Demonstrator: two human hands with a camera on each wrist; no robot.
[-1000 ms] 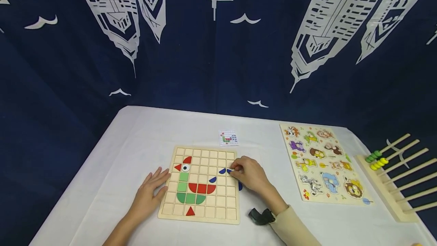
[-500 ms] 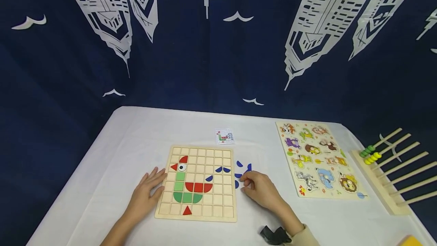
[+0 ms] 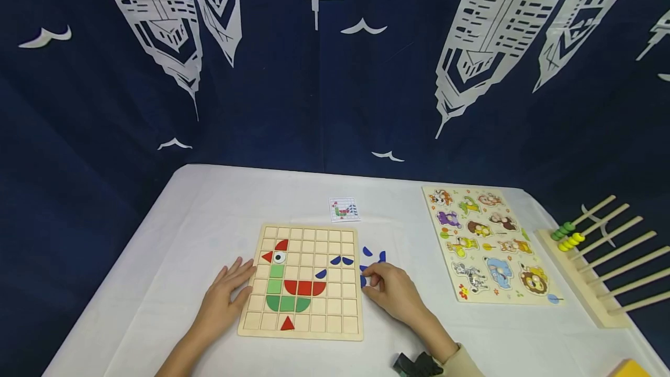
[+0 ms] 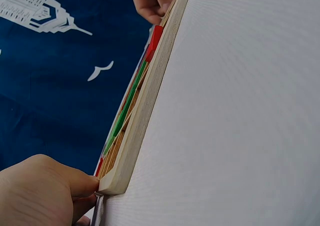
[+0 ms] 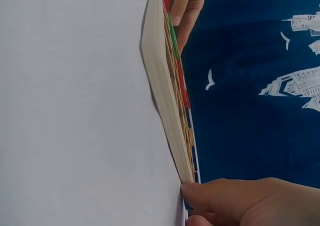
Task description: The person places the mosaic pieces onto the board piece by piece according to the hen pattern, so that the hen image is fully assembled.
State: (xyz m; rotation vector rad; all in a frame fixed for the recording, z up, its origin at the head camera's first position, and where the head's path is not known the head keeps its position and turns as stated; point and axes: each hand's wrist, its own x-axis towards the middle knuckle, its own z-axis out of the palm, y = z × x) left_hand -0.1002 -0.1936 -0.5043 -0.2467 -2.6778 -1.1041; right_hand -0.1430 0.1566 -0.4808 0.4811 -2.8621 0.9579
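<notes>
A wooden grid board (image 3: pixel 335 324) lies on the table, bearing red, green and blue flat pieces and an eye tile (image 3: pixel 280 257) that form a bird-like figure. My left hand (image 3: pixel 222 301) rests with extended fingers along the board's left edge. At the right edge, the thumb and forefinger of my right hand (image 3: pixel 395 292) pinch a blue half-round piece (image 3: pixel 363 281), partly hidden by the fingers. In the right wrist view, blue shows between thumb and fingers beside the board's edge. More blue pieces (image 3: pixel 367 251) lie just right of the board.
A small picture card (image 3: pixel 344 209) lies behind the board. To the right is an animal puzzle board (image 3: pixel 502 249), with a wooden peg rack (image 3: pixel 586 284) holding green and yellow beads beyond it. Something yellow (image 3: pixel 628 369) shows at the lower right.
My right hand set a blue piece beside another on the board, withdrew right to the loose pieces, then shifted slightly left and down onto one. The left hand stays at the board's edge.
</notes>
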